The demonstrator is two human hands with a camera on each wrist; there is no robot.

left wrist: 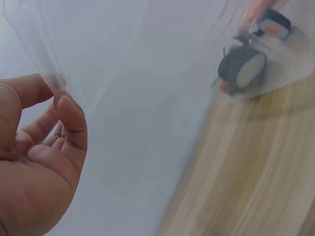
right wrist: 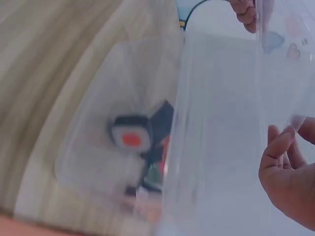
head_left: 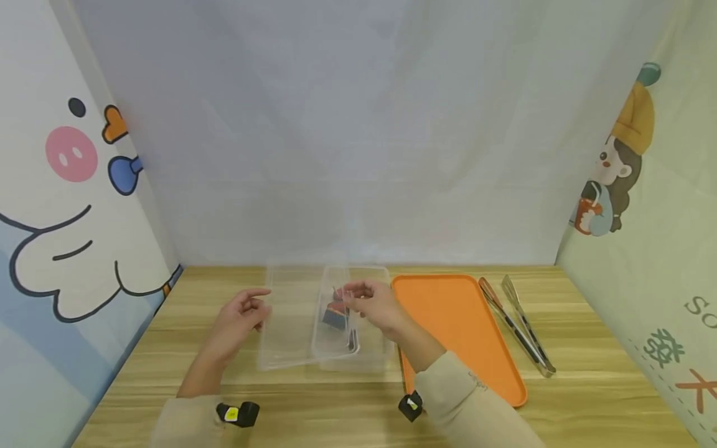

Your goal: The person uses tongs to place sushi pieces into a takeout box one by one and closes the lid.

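Worktop [head_left: 347,398]: wooden, carrying an orange tray [head_left: 454,317] and metal tongs [head_left: 521,323] to the right.
Clear box [head_left: 358,361]: sitting at centre, holding sushi-like pieces [head_left: 335,314].
Clear lid [head_left: 288,323]: tilting over the box's left side, between both hands.
Left hand [head_left: 238,320]: fingers relaxed, touching the lid's left edge.
Right hand [head_left: 372,302]: fingers pinching the lid's right edge.
Risk: with only a light pinch, the lid could be slipping and knocking the pieces.
Views: the right wrist view is showing a rice roll [right wrist: 130,135] with a red centre; the head view is blurring it.
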